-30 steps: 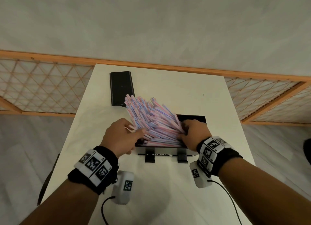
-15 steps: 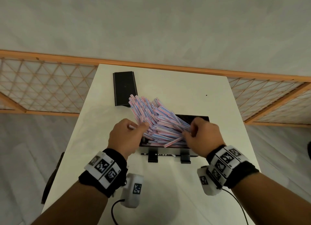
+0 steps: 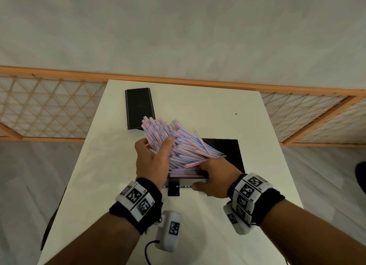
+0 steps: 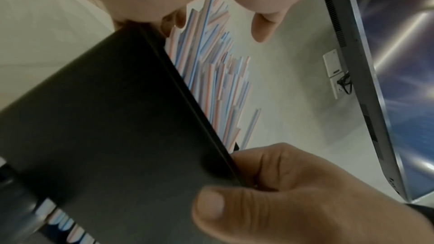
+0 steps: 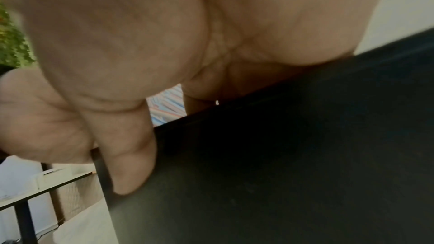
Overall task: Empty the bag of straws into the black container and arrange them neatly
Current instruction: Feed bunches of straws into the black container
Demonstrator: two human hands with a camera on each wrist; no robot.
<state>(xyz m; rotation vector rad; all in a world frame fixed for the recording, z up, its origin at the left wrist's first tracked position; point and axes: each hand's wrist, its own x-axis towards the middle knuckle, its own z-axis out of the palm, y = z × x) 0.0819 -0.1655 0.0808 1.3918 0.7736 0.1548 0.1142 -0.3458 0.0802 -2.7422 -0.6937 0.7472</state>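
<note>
Straws (image 3: pixel 178 145), striped, fanned half out of the black container (image 3: pixel 233 155) at table (image 3: pixel 198 110) centre: left hand (image 3: pixel 152 161) cupped the splayed ends, right hand (image 3: pixel 215 177) gripped the near wall; best levelled by easing them flat while bracing the box.

Two bare arms with bands on the wrists

Each arm wears a black wristband (image 3: pixel 136 209) with white blocks (image 3: pixel 250 191) that show black square patterns. A small white camera box (image 3: pixel 169 232) hangs under each wrist, with a black cable (image 3: pixel 147 251).
</note>
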